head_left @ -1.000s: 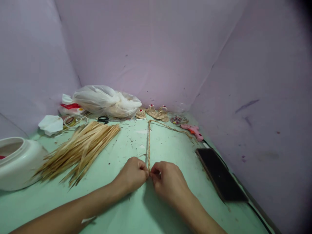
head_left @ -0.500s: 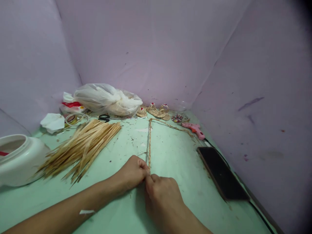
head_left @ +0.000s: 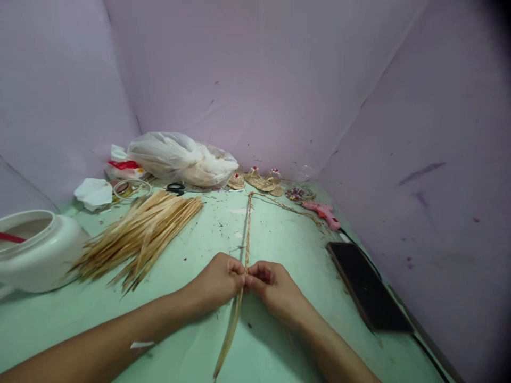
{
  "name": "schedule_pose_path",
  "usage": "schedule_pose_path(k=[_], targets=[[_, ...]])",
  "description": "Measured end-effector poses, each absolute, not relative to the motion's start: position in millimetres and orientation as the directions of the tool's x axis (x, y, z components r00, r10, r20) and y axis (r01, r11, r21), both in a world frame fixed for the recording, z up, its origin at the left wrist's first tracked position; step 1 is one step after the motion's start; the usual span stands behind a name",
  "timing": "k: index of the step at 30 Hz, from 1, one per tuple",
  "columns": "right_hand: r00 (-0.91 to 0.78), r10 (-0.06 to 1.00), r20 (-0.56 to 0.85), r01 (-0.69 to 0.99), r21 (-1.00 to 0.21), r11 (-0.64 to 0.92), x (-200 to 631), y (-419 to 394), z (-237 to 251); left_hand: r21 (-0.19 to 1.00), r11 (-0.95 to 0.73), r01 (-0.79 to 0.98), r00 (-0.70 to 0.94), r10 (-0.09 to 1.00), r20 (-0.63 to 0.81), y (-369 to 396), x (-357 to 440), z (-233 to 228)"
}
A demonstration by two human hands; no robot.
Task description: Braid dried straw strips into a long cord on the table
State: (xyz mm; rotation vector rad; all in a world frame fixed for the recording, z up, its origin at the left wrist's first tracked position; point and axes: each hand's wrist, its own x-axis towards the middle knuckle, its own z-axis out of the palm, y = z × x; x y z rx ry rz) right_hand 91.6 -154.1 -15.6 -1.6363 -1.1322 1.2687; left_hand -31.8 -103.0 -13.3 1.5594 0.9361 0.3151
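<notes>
I sit at a small craft corner, a home workshop by the look of it: a green table [head_left: 279,239] walled in by lilac sheets [head_left: 247,69], straw strips [head_left: 143,234] at centre left, scissors [head_left: 175,187], a glue gun [head_left: 324,213] and finished woven pieces [head_left: 259,181] at the back.

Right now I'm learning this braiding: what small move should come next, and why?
Probably fold the loose strip across into the braid. Left hand and right hand pinch the braid's near end, and that strip trails unwoven toward the table edge.
</notes>
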Motion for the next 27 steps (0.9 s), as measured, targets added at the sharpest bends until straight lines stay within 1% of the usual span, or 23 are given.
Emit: schedule_pose_path(k=[3, 5, 7, 9, 11, 16, 20, 22, 24, 27], targets=[[0.061, 0.946, -0.317, 0.242, -0.915, -0.323, 98.0, -154.3, -15.7, 0.908, -0.023, 0.418, 0.680, 0.671, -0.296, -101.7, -33.2, -14.7], [0.067, 0.947, -0.314, 0.318, -0.893, -0.318, 102.5, -154.8, -15.2, 0.899, -0.081, 0.430, 0.692, 0.669, -0.271, -100.5, -34.0, -16.2], [0.094, 0.960, -0.263, 0.404, -0.871, -0.278, 104.4, -155.7, -14.7, 0.892, -0.114, 0.437, 0.680, 0.692, -0.244, -99.3, -34.3, -17.4], [0.095, 0.973, -0.212, 0.446, -0.864, -0.232, 103.0, -156.6, -14.6, 0.890, -0.127, 0.437, 0.666, 0.711, -0.225, -98.3, -34.2, -17.6], [0.092, 0.971, -0.220, 0.423, -0.874, -0.238, 99.1, -156.9, -14.9, 0.890, -0.136, 0.436, 0.665, 0.715, -0.217, -98.1, -34.1, -16.7], [0.113, 0.957, -0.265, 0.302, -0.909, -0.288, 92.1, -155.8, -13.7, 0.886, -0.159, 0.436, 0.678, 0.706, -0.207, -99.8, -34.6, -13.8], [0.117, 0.957, -0.265, 0.251, -0.925, -0.286, 93.4, -155.3, -13.1, 0.854, -0.207, 0.478, 0.689, 0.691, -0.219, -99.5, -35.7, -10.2], [0.125, 0.958, -0.258, 0.230, -0.932, -0.281, 93.7, -154.8, -14.9, 0.813, -0.276, 0.512, 0.702, 0.680, -0.211, -98.1, -37.3, -5.5], [0.137, 0.955, -0.264, 0.211, -0.934, -0.289, 92.8, -154.0, -17.2, 0.741, -0.333, 0.583, 0.689, 0.687, -0.233, -96.3, -39.7, 1.2], [0.153, 0.945, -0.291, 0.181, -0.931, -0.316, 90.1, -153.5, -19.0, 0.608, -0.355, 0.710, 0.605, 0.749, -0.269, -96.3, -43.1, 11.8]])
